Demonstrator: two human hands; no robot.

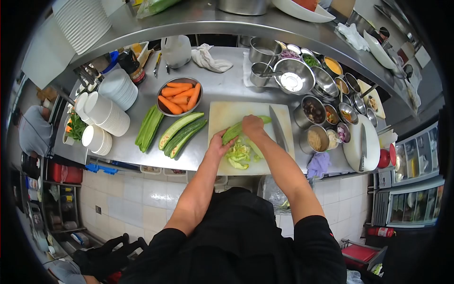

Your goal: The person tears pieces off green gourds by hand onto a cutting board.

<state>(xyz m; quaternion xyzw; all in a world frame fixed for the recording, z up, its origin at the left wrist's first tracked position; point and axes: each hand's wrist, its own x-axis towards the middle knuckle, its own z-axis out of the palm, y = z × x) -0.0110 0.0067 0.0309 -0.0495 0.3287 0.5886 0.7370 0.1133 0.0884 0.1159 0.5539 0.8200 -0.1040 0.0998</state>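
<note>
On the broad stainless-steel surface (142,75) lies a white rectangular cutting board (218,111); over it, the left hand (220,144) pinches one end of a long light-green vegetable (232,133), while the right hand (253,127) curls above it, its grip hidden, so I cannot tell what it pinches. Left of the board, a round steel bowl (182,80) holds orange carrots (178,100); right, a cylindrical steel pot (300,116) contains dark pieces (313,109), a smaller steel pot (304,143) pale shreds (317,140).

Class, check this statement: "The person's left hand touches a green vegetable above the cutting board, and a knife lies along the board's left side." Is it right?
Not quite. The knife lies along the right side of the cutting board, as the head view shows. The left hand does touch a green vegetable above it.
</note>
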